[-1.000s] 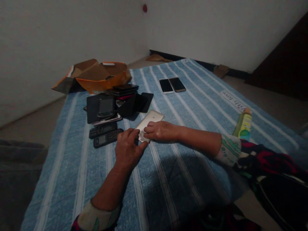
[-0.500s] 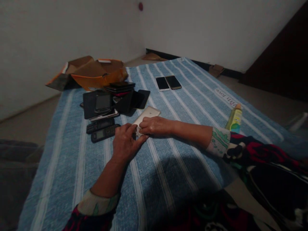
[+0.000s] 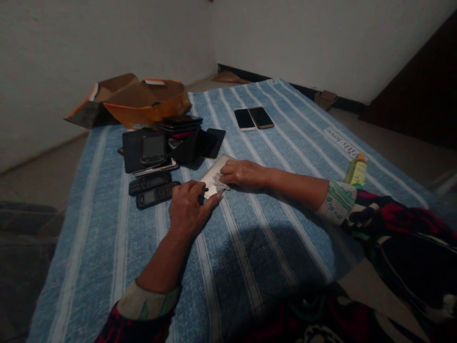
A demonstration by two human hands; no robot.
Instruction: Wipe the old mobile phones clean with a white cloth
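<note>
A pale gold smartphone (image 3: 212,175) lies back side up on the striped cloth, slanting away from me. My left hand (image 3: 187,205) grips its near end, fingers on the left edge and thumb at the right. My right hand (image 3: 244,174) is closed on a small crumpled pale wipe (image 3: 218,183), pressed against the phone's back; whether it is paper or fabric I cannot tell. Just left of my left hand lie two black keypad phones (image 3: 155,195), side by side.
Beyond them sits a pile of dark phones and covers (image 3: 135,152). An opened orange-brown cardboard box (image 3: 150,112) stands behind it. Two smartphones (image 3: 244,119) lie face up at the back. A yellow-green bottle (image 3: 357,171) is by my right sleeve on the blue striped cloth (image 3: 285,228).
My right hand has slid up and to the right along the phone, uncovering more of the wipe. My left hand keeps its hold. The view has shifted slightly.
</note>
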